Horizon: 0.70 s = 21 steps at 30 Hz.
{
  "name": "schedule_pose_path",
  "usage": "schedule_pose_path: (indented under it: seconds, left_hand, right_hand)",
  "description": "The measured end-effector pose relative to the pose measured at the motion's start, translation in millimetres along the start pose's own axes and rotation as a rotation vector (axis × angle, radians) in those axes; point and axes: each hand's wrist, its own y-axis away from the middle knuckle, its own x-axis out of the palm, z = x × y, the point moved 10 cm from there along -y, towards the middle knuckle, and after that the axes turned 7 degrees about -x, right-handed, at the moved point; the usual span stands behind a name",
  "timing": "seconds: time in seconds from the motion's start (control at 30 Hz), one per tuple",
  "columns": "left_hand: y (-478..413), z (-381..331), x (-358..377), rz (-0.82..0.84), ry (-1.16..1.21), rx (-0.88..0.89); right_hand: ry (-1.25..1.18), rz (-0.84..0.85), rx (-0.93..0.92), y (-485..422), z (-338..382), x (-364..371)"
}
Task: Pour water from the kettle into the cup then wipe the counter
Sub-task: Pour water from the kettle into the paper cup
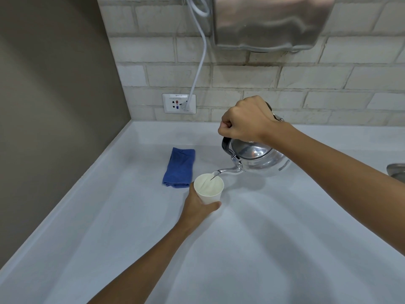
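Note:
A shiny metal kettle (259, 160) hangs tilted above the white counter (263, 238), its spout pointing left and down. My right hand (246, 123) is closed around its black handle from above. A thin stream of water runs from the spout tip into a white paper cup (209, 187). My left hand (200, 207) grips the cup's lower part from the near side and holds it tilted under the spout. A folded blue cloth (179, 167) lies flat on the counter just left of the cup, touching neither hand.
A brick-tile wall stands behind, with a socket plate (179, 103) and a white cable (200, 62) plugged in. A steel hand dryer (271, 23) hangs above. A grey wall (54, 106) closes the left side. A metal object (396, 170) shows at the right edge.

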Motion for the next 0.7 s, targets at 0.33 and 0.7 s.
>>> schedule_pose_path:
  seconds: [0.33,0.7]
  left_hand:
    - [0.7,-2.0,-0.3,-0.003,-0.013,0.004]
    - [1.4,-4.9,-0.7,-0.015,-0.035,0.005]
  right_hand:
    - [0.015,-0.003,-0.014,-1.5,2.8,-6.2]
    - [0.022,0.007,-0.021,-1.1,3.1,-12.3]
